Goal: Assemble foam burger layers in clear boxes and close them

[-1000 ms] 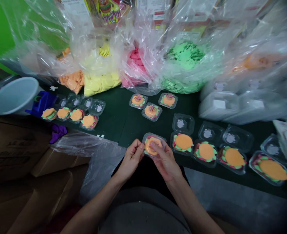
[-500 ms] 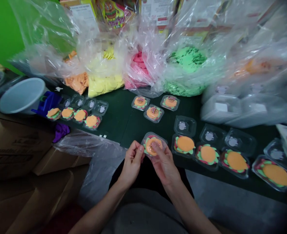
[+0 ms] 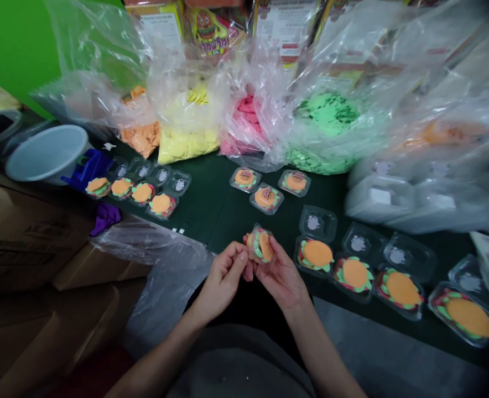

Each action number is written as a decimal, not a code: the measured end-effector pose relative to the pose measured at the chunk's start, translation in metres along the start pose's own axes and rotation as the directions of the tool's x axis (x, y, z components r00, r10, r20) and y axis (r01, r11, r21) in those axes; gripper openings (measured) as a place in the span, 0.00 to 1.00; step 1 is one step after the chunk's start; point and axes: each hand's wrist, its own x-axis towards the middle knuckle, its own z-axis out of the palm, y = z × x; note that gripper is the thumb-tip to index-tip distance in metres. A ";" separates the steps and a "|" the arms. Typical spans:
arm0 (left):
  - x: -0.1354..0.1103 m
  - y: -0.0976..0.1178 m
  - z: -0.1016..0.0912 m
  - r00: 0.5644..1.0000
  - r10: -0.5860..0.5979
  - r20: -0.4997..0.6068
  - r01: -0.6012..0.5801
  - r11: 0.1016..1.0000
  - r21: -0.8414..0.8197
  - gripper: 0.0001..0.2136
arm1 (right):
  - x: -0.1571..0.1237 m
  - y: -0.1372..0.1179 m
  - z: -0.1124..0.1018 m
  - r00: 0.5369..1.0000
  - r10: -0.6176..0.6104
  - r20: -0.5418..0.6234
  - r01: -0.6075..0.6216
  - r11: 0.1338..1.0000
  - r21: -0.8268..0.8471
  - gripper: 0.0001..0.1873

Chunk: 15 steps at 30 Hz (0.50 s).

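Observation:
Between my hands, above the table's near edge, a small clear plastic burger box [image 3: 260,246] is tipped on its side. Orange bun-shaped pieces with green and pink layers show through its wall. My right hand [image 3: 281,276] is closed around its right side and underside. The thumb and bent fingers of my left hand [image 3: 227,275] pinch its left edge. To the right, a row of open boxes holds stacked burgers, the nearest burger [image 3: 317,254] under a raised clear lid [image 3: 318,222]. Just beyond my hands lie three closed boxes with printed stickers, one closed box [image 3: 266,198] closest.
Along the back stand clear bags of orange pieces [image 3: 140,138], yellow pieces [image 3: 188,141], pink pieces [image 3: 244,124] and green pieces [image 3: 327,119]. More open burger boxes [image 3: 161,205] sit left, near a pale tub [image 3: 47,155]. Stacked clear containers [image 3: 379,196] are right; cardboard boxes [image 3: 24,243] lower left.
The burger box has been turned from facing up, with its sticker showing, onto its side. My right thumb has moved off its top to its right side. The view has shifted slightly.

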 end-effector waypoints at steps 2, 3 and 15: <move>-0.003 0.002 0.003 1.000 0.030 -0.005 -0.030 0.998 0.064 0.15 | 0.000 0.000 -0.002 1.000 0.004 0.009 -0.004 1.000 -0.010 0.15; -0.005 0.002 0.004 0.999 0.047 -0.009 -0.045 0.994 0.102 0.15 | -0.001 0.000 -0.003 1.000 0.009 0.009 -0.009 1.000 -0.010 0.15; -0.025 0.004 -0.001 0.966 0.237 -0.099 -0.151 0.837 0.526 0.09 | -0.013 0.016 -0.007 0.999 -0.029 0.018 0.031 0.990 -0.140 0.26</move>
